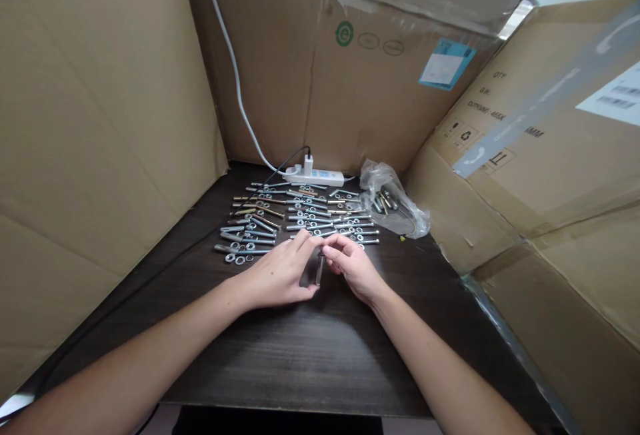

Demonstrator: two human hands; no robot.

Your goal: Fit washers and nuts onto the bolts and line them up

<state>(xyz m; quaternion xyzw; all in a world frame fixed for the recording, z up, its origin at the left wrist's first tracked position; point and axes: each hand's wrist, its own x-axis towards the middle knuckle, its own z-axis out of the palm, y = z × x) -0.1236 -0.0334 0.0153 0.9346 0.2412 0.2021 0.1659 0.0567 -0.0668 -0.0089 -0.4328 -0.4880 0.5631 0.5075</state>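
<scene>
A short metal bolt stands nearly upright between my two hands, above the dark table. My left hand is closed on it, with the thumb at its lower end and the fingers reaching over its top. At the upper end, my right hand pinches with thumb and forefinger; whether a small nut or washer is between those fingertips is hidden. Just beyond my hands lie rows of loose bolts and metal rods, with several nuts and washers among them.
A clear plastic bag with more metal parts lies at the right back. Behind the rows sits a white power strip with a plugged-in charger and cables. Cardboard walls enclose the table's back and sides. A black cable crosses the left side.
</scene>
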